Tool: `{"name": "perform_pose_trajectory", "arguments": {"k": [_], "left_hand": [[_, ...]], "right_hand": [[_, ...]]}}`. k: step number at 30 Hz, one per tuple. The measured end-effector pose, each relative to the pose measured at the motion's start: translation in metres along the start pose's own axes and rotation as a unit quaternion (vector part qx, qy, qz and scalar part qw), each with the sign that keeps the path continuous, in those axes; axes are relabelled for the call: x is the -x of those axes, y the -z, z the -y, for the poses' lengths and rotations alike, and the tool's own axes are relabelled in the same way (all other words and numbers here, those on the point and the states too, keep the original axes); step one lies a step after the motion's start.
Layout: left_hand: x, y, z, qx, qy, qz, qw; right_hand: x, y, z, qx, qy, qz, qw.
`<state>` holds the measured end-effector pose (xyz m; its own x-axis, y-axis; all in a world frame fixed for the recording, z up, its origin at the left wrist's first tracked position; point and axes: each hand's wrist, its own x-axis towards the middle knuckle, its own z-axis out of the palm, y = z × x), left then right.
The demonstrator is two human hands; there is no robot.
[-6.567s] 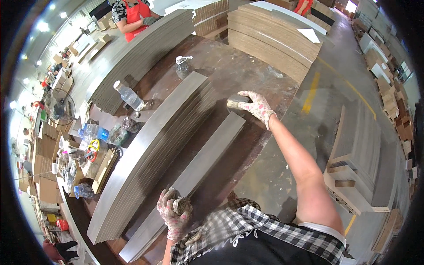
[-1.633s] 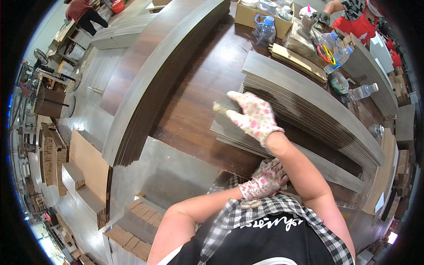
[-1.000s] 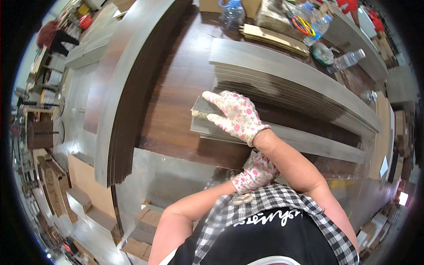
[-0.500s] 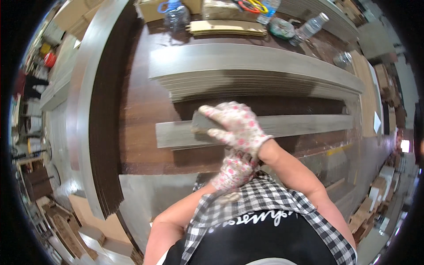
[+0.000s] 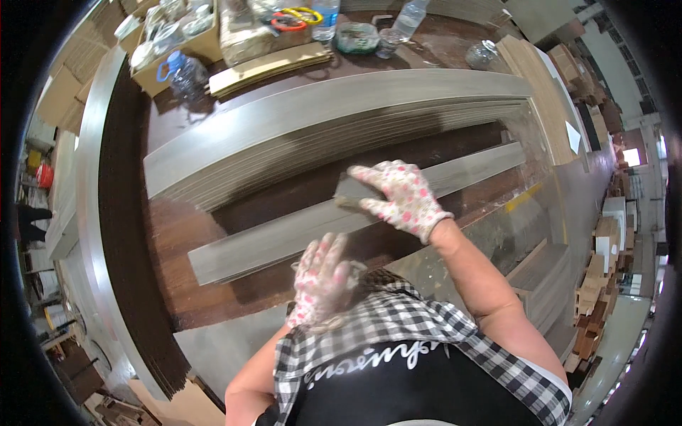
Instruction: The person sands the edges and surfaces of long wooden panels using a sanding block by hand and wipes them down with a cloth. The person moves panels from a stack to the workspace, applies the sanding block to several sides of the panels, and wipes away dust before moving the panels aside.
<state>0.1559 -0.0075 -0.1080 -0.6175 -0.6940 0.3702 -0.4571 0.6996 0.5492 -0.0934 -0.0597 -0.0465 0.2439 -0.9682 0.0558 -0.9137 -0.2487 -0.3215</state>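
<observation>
My right hand (image 5: 406, 200), in a white glove with pink dots, grips a small grey rectangular block (image 5: 351, 189) between thumb and fingers. The block is over a long narrow grey plank (image 5: 263, 248), which lies on a brown table (image 5: 177, 284); whether it touches the plank I cannot tell. At least one more board shows beneath that plank. My left hand (image 5: 320, 280), gloved alike, is near the plank's front edge with its fingers stretched out and holding nothing visible. Beyond the plank rests a tall stack of wide grey planks (image 5: 341, 99).
Another high plank stack (image 5: 96, 213) runs along the left side. At the back are a blue-handled plastic jug (image 5: 186, 74), cream strips (image 5: 270, 67), scissors (image 5: 295, 18), bottles (image 5: 410, 20) and a carton (image 5: 153, 74). Tan boards (image 5: 536, 99) lie at the right.
My hands have moved apart: the right one has gone right along the plank with the block, the left one has come out from under it. The view has turned and shifted.
</observation>
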Motion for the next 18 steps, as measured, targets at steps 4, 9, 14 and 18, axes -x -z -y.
{"name": "perform_pose_trajectory", "arguments": {"k": [4,9,14,18], "left_hand": [[-0.01,0.01,-0.016,-0.049,0.039,0.044,0.997],[-0.061,0.009,-0.053,-0.086,0.09,0.101,0.987],[-0.138,-0.015,-0.083,-0.114,0.138,0.145,0.973],[-0.17,-0.026,-0.087,-0.19,0.233,0.299,0.906]], "right_hand": [[0.035,0.067,-0.092,0.135,-0.207,0.036,0.968],[0.041,0.074,-0.118,0.133,-0.085,-0.071,0.985],[0.056,0.068,-0.146,0.061,-0.04,0.001,0.997],[0.091,0.134,-0.238,0.22,-0.325,0.052,0.918]]}}
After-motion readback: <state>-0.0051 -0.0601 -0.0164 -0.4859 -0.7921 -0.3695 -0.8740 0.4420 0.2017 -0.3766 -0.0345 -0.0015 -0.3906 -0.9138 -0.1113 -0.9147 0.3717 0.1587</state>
